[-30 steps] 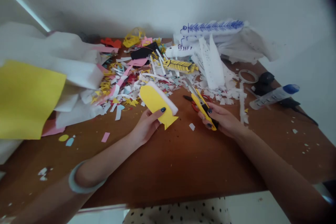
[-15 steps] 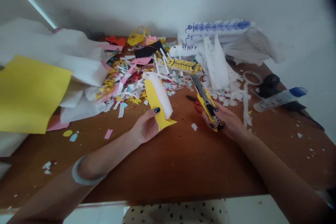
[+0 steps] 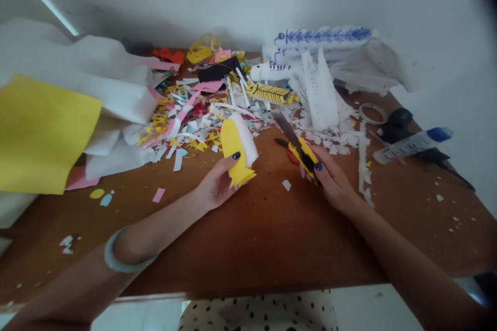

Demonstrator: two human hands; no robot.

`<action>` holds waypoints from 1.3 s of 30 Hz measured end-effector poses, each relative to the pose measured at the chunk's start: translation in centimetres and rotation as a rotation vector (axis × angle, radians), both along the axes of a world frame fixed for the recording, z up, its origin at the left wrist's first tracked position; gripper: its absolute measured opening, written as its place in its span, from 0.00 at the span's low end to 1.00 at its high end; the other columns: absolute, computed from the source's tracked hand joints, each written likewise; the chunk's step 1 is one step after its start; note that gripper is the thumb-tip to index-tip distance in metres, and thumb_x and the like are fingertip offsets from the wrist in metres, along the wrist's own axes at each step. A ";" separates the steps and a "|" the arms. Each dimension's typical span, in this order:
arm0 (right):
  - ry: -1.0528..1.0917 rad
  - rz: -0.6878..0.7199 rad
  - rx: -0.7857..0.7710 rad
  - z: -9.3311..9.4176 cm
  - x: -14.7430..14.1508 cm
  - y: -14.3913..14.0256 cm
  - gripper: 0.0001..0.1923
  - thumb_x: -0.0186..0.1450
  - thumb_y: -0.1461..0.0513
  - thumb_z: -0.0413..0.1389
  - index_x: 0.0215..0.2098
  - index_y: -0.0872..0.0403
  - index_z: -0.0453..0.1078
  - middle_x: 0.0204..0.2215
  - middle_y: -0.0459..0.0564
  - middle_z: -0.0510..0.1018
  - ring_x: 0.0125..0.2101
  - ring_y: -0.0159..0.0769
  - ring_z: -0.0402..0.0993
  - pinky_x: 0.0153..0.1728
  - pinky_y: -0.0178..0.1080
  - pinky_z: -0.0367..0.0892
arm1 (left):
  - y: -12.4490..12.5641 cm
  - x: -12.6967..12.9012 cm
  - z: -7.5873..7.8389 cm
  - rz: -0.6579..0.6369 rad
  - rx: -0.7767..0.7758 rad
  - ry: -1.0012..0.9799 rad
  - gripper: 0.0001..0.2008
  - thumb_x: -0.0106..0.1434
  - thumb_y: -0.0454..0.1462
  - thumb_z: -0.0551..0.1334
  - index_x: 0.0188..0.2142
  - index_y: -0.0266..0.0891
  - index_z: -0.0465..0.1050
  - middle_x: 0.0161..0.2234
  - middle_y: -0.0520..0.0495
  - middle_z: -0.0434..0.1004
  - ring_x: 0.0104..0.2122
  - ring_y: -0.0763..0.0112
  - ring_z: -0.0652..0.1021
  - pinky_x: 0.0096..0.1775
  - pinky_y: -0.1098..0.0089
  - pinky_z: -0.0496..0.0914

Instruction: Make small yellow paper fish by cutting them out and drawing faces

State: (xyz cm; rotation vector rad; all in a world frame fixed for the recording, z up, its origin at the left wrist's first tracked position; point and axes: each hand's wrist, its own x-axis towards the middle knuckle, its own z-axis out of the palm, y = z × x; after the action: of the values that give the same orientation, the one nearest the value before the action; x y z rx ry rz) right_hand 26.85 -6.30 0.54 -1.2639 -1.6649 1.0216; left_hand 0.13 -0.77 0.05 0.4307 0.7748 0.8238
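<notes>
Centrally, above the brown surface (image 3: 248, 238): left hand (image 3: 217, 186) pinching a yellow and white paper piece (image 3: 237, 149), thumb across its yellow face, fingers behind, piece held upright and lifted clear of the wood, jagged yellow end pointing down. Just to its right: right hand (image 3: 330, 181) wrapped tight around a yellow craft knife (image 3: 301, 152), blade extended and angled up and away towards the scrap heap, tip close to the paper piece but apart from it. Under the knife, partly hidden: red-handled scissors (image 3: 289, 154) lying flat. Behind both hands: a wide litter of paper scraps (image 3: 186, 124) in white, yellow, pink and red, spread across the middle of the surface. Farther back: a striped yellow paper roll (image 3: 272, 94) and, near it, white paper sheets (image 3: 330, 62) marked in blue pen, heaped against the wall. At far left: a large yellow sheet (image 3: 39, 134) lying over crumpled white paper (image 3: 101, 83). At right, well apart from the hands: a tape ring (image 3: 373, 112), a glue tube (image 3: 411, 145) with a blue cap, and a black tool (image 3: 399, 119) beside it, kind not clear. On the left forearm: a pale bangle (image 3: 116, 261).
</notes>
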 end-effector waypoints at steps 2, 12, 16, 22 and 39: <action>-0.169 0.055 0.106 -0.2 0.1 -0.2 0.22 0.73 0.53 0.41 0.62 0.46 0.57 0.40 0.53 0.73 0.37 0.41 0.70 0.41 0.44 0.67 | 0.1 0.1 -0.1 0.012 0.018 0.005 0.12 0.55 0.40 0.69 0.37 0.37 0.76 0.31 0.46 0.81 0.29 0.69 0.80 0.32 0.71 0.75; -0.680 0.196 0.516 -0.6 -0.5 0.0 0.23 0.71 0.59 0.45 0.64 0.44 0.57 0.39 0.52 0.71 0.33 0.38 0.70 0.34 0.38 0.68 | -0.1 0.1 -0.1 0.023 -0.071 -0.036 0.07 0.56 0.37 0.67 0.35 0.38 0.77 0.32 0.47 0.82 0.31 0.67 0.81 0.32 0.71 0.75; -0.707 0.188 0.565 -0.6 -0.6 -0.1 0.24 0.71 0.60 0.46 0.65 0.44 0.54 0.39 0.52 0.70 0.33 0.37 0.69 0.34 0.38 0.68 | -0.2 0.1 -0.1 0.030 -0.070 -0.020 0.07 0.55 0.36 0.68 0.34 0.38 0.76 0.32 0.47 0.81 0.31 0.67 0.81 0.29 0.72 0.75; -0.663 0.206 0.566 -0.5 -0.4 0.0 0.25 0.70 0.60 0.47 0.64 0.44 0.53 0.39 0.52 0.70 0.32 0.37 0.69 0.33 0.37 0.67 | -0.1 -0.1 -0.6 0.037 -0.051 0.004 0.10 0.53 0.37 0.70 0.35 0.38 0.76 0.32 0.48 0.82 0.31 0.68 0.81 0.32 0.71 0.77; -0.641 0.221 0.513 -0.3 -0.1 0.3 0.24 0.71 0.61 0.46 0.64 0.44 0.54 0.39 0.51 0.69 0.32 0.37 0.70 0.34 0.39 0.68 | 0.5 -0.9 0.1 -0.031 0.102 -0.051 0.11 0.52 0.38 0.72 0.34 0.36 0.77 0.29 0.48 0.82 0.30 0.69 0.81 0.36 0.74 0.76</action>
State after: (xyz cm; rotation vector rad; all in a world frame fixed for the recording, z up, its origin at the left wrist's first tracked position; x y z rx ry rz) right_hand 26.71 -5.96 0.21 -1.1258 -2.3993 0.2498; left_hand -0.75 -0.29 0.13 0.5089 0.6791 0.8447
